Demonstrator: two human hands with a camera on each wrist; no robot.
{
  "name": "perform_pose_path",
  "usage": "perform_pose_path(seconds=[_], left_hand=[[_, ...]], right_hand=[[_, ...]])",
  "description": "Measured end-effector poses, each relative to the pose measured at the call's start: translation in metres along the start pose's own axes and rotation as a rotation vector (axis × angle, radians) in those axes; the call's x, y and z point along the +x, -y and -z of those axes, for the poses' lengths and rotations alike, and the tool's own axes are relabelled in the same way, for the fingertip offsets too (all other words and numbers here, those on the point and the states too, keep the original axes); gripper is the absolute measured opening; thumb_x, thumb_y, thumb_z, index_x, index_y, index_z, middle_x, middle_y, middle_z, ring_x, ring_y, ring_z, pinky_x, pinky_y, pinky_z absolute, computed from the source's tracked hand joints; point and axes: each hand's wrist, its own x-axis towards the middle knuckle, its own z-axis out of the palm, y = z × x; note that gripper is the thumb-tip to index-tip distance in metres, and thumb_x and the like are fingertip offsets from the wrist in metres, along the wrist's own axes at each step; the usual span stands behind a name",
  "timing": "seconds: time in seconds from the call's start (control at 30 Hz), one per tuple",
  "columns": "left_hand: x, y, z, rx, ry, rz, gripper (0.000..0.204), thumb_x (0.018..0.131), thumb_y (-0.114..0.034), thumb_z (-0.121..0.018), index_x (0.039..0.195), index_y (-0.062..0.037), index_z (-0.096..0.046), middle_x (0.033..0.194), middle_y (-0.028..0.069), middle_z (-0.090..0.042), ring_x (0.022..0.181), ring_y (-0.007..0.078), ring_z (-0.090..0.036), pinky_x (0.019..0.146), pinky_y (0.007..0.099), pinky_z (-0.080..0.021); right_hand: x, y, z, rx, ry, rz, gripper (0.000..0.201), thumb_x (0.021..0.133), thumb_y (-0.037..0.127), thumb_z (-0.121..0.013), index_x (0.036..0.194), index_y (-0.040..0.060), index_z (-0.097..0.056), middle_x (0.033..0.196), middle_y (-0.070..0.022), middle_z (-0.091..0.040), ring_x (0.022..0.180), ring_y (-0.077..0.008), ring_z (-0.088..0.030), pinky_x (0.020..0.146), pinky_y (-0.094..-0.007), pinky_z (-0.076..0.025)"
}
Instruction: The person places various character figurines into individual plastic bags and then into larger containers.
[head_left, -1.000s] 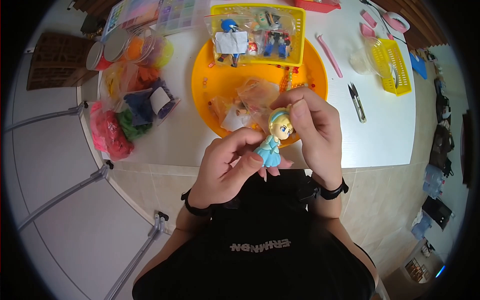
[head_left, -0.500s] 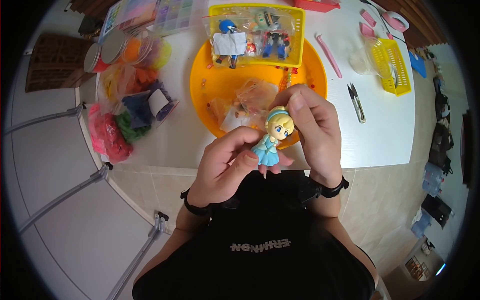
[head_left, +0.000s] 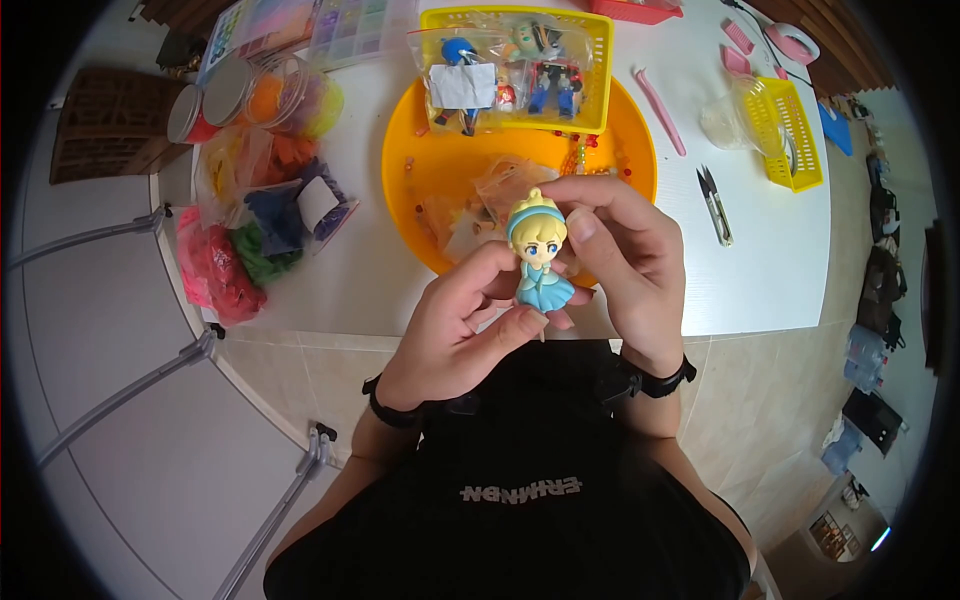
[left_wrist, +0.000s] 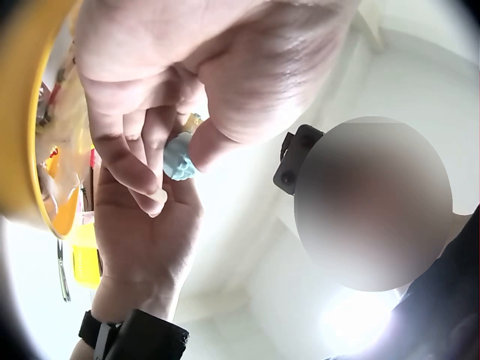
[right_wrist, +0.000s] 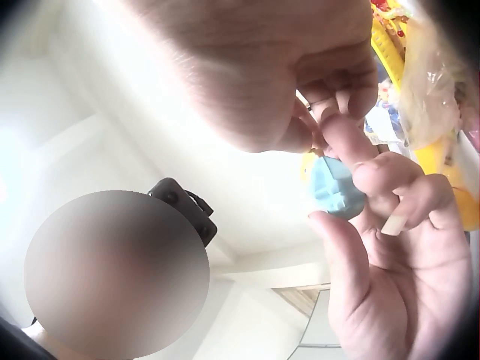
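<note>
- Evidently a single item is in hand: a princess figurine (head_left: 541, 252) with blond hair, blue headband and pale blue gown, held off the white table (head_left: 345, 285) between both hands, face toward the head camera, top toward twelve o'clock.
- Left hand (head_left: 445, 335), at eight o'clock from the figurine: thumb and fingers pinch the skirt (head_left: 545, 290); both wrist views show the thumb against it.
- Right hand (head_left: 637, 268), at three o'clock: thumb and forefinger pinch the edge of the head (head_left: 538, 240); the contact behind is hidden, and firmness cannot be told.
- Surroundings: orange tray (head_left: 418, 165) toward twelve o'clock, with a crumpled clear plastic bag (head_left: 510, 182) inside; yellow basket (head_left: 603, 75) farther toward twelve, bearing bagged toy figures (head_left: 555, 88); thread snips (head_left: 714, 206) between two and three.
- Handling, as judged: light, rigid moulded plastic; the smooth finish may slip under dry fingertips. The oversized head probably makes it top-heavy; the narrow neck appears the weakest section, and the paint could scuff.
- Recommended hold: thumb and two fingers about the flared skirt, with light steadying contact at the side of the head; no twisting at the neck.
</note>
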Motion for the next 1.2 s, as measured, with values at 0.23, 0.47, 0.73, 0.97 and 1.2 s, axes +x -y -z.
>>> perform_pose_path(seconds=[0.23,0.47,0.73,0.97,1.2], left_hand=[[0.002,-0.001,0.003,0.04,0.019,0.004,0.036,0.107,-0.014,-0.055,0.138,0.0027,-0.046,0.128,0.0177,-0.067,0.106,0.0174,-0.069,0.095,0.031,-0.054],[0.002,-0.001,0.003,0.059,0.026,0.008,0.034,0.107,-0.012,-0.056,0.136,0.0033,-0.048,0.129,0.0176,-0.067,0.108,0.0181,-0.068,0.095,0.031,-0.054],[0.0,0.005,0.005,0.047,0.003,-0.021,0.035,0.106,-0.012,-0.056,0.136,0.0047,-0.05,0.125,0.0159,-0.067,0.11,0.0188,-0.068,0.095,0.0318,-0.056],[0.002,0.0,0.002,0.124,0.008,-0.019,0.034,0.106,-0.009,-0.056,0.136,0.0049,-0.05,0.124,0.0147,-0.067,0.105,0.0183,-0.069,0.095,0.0322,-0.056],[-0.001,0.0,0.006,0.076,-0.003,-0.059,0.033,0.106,-0.009,-0.056,0.135,0.0054,-0.049,0.126,0.0145,-0.065,0.113,0.0222,-0.07,0.096,0.0325,-0.056]], right_hand=[[-0.004,-0.002,0.006,-0.013,-0.008,-0.041,0.027,0.105,0.007,-0.055,0.129,-0.0006,-0.064,0.099,-0.0029,-0.068,0.088,-0.0061,-0.062,0.072,-0.0191,-0.051],[-0.006,0.002,0.004,-0.017,-0.035,-0.069,0.027,0.105,0.006,-0.054,0.129,0.0,-0.064,0.096,-0.0014,-0.066,0.088,-0.0053,-0.062,0.07,-0.0179,-0.052],[-0.007,-0.005,0.004,-0.042,-0.044,0.008,0.03,0.104,-0.002,-0.048,0.129,-0.0011,-0.064,0.097,-0.002,-0.064,0.089,-0.0072,-0.062,0.082,-0.0226,-0.052],[-0.008,0.0,0.005,-0.131,0.013,0.005,0.034,0.101,-0.006,-0.044,0.129,-0.0013,-0.063,0.1,-0.0033,-0.062,0.088,-0.0095,-0.062,0.083,-0.0236,-0.052],[-0.01,-0.002,0.006,-0.067,0.003,-0.014,0.033,0.102,-0.004,-0.044,0.132,-0.0024,-0.058,0.106,-0.0048,-0.061,0.093,-0.0108,-0.062,0.086,-0.0244,-0.052]])
